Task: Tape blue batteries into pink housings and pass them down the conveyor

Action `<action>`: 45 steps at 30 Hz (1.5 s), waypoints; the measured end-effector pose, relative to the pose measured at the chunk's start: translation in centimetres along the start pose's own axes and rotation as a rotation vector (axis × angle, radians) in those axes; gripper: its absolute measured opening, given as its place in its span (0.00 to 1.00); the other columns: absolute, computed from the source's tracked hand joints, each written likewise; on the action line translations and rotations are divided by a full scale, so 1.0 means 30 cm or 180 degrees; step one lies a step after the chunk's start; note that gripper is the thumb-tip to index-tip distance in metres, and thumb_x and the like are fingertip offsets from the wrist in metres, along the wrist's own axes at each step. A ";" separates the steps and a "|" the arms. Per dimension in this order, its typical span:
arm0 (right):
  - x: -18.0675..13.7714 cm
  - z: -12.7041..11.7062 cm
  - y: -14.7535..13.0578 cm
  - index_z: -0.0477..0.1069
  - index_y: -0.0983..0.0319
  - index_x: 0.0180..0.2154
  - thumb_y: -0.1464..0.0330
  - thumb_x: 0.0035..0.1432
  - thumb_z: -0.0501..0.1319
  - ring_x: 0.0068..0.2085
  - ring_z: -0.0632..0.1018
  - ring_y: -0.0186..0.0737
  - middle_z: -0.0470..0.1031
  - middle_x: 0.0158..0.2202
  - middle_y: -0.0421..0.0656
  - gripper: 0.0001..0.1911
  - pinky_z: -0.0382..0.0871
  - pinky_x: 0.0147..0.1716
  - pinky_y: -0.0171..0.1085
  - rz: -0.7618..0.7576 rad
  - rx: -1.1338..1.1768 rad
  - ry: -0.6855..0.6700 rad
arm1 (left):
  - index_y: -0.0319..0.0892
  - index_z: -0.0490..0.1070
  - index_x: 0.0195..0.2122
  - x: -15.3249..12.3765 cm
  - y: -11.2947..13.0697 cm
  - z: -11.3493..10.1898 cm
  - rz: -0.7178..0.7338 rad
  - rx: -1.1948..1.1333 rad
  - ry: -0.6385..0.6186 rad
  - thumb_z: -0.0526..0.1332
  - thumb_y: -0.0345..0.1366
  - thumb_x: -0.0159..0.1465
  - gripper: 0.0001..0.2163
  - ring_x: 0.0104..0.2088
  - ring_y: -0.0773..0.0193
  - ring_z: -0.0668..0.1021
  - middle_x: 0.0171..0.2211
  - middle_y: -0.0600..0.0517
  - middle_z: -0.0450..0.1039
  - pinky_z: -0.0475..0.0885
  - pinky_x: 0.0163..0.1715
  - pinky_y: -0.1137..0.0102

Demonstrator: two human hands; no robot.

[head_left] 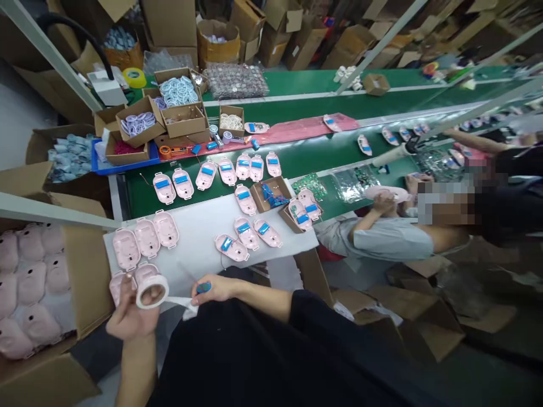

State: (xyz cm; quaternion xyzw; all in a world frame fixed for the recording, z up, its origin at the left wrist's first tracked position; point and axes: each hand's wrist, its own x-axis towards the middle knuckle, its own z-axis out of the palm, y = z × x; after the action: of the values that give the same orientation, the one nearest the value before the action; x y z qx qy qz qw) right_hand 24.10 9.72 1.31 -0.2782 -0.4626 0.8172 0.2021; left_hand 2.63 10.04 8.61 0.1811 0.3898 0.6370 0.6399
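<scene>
Tape roll (153, 306) matt; shells (147, 238) smooth plastic; boxes (185, 125) matt cardboard.

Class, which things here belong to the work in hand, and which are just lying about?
Likely in the job:
white tape roll, left hand
blue item, right hand
pink shells

Seemingly lying about:
yellow tape roll
light-blue rings
cardboard cartons behind

The white mat (195, 234) shows bright, the floor (503, 342) dim, the edges stretched and blurred.

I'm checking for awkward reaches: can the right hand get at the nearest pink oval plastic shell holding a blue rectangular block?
Probably yes: only white sheet separates the right hand from that pink shell, though the hand holds a small blue object.
</scene>
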 end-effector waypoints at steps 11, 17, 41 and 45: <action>-0.148 0.035 -0.035 0.66 0.56 0.48 0.53 0.58 0.71 0.30 0.71 0.30 0.71 0.39 0.37 0.25 0.65 0.30 0.32 -0.0783 0.0894 0.0870 | 0.47 0.76 0.49 -0.101 0.065 0.027 -0.0091 0.0764 -0.0387 0.73 0.39 0.58 0.18 0.25 0.68 0.70 0.24 0.56 0.69 0.70 0.32 0.69; -0.263 0.099 -0.191 0.64 0.57 0.64 0.55 0.64 0.68 0.61 0.74 0.49 0.75 0.58 0.51 0.32 0.65 0.64 0.52 -0.0951 -0.0969 0.0970 | 0.44 0.72 0.51 -0.161 0.036 0.036 -0.0510 0.1024 -0.0631 0.73 0.41 0.60 0.21 0.25 0.68 0.69 0.24 0.56 0.67 0.64 0.28 0.72; -0.216 0.165 -0.204 0.67 0.55 0.52 0.49 0.64 0.66 0.37 0.76 0.38 0.70 0.45 0.45 0.23 0.76 0.38 0.41 -0.1331 0.0246 0.1255 | 0.43 0.71 0.50 -0.206 0.029 0.054 -0.0453 0.0724 -0.0692 0.72 0.39 0.61 0.18 0.25 0.69 0.66 0.24 0.57 0.63 0.64 0.29 0.71; -0.202 0.175 -0.200 0.59 0.53 0.43 0.49 0.65 0.65 0.46 0.79 0.41 0.68 0.56 0.46 0.20 0.78 0.42 0.44 -0.1507 0.0484 0.1224 | 0.43 0.71 0.50 -0.205 0.028 0.052 -0.0499 0.0688 -0.0689 0.71 0.39 0.62 0.17 0.25 0.69 0.66 0.24 0.57 0.65 0.65 0.29 0.72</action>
State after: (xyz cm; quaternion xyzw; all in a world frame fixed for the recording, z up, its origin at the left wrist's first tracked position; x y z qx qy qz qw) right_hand 25.81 5.72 10.34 -0.2963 -0.4053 0.7121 0.4908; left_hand 3.92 4.67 11.85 0.2854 0.3978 0.5163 0.7027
